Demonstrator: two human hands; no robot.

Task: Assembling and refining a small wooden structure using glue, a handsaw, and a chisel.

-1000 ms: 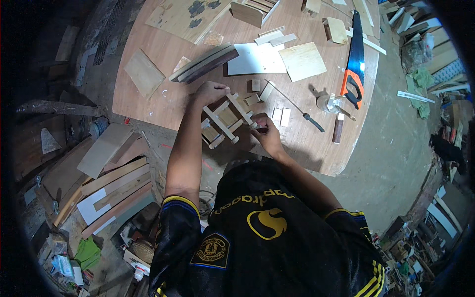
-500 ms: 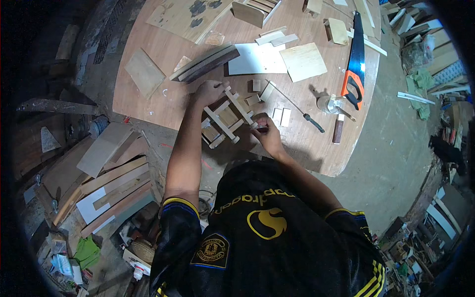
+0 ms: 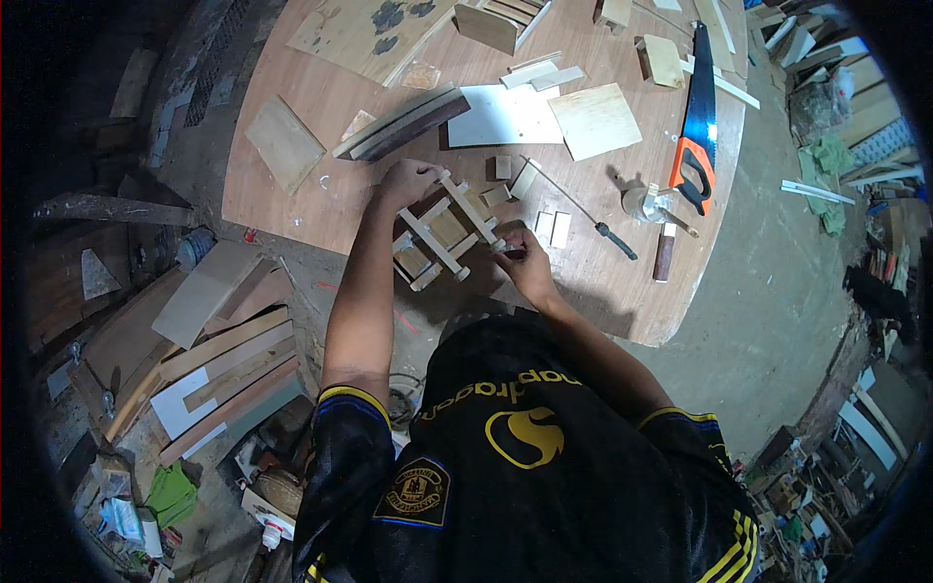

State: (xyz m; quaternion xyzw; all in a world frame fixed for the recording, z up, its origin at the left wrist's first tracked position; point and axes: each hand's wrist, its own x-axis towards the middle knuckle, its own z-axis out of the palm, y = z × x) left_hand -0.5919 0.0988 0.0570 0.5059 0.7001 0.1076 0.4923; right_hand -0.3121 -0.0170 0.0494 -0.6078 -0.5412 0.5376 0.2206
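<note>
A small light wooden frame (image 3: 432, 233) with crossed slats and posts lies at the table's near edge. My left hand (image 3: 408, 183) is closed on its upper end, beside a slat's tip. My right hand (image 3: 522, 260) is closed on its right end, at a post near the edge. Small wood blocks (image 3: 502, 167) sit beyond it. A long thin tool with a dark handle (image 3: 619, 243) lies to the right, near two small pale pieces (image 3: 553, 228).
The table (image 3: 262, 185) holds stacked boards (image 3: 398, 121), plywood panels (image 3: 593, 121), a white sheet (image 3: 486, 117), an orange-handled saw (image 3: 695, 165) and a glue container with a brush (image 3: 641, 202). Offcuts (image 3: 219, 379) are piled on the floor at left; more clutter (image 3: 836, 107) lines the right.
The wooden frame and my left hand have shifted very slightly left. Both hands keep their grip, and little else differs.
</note>
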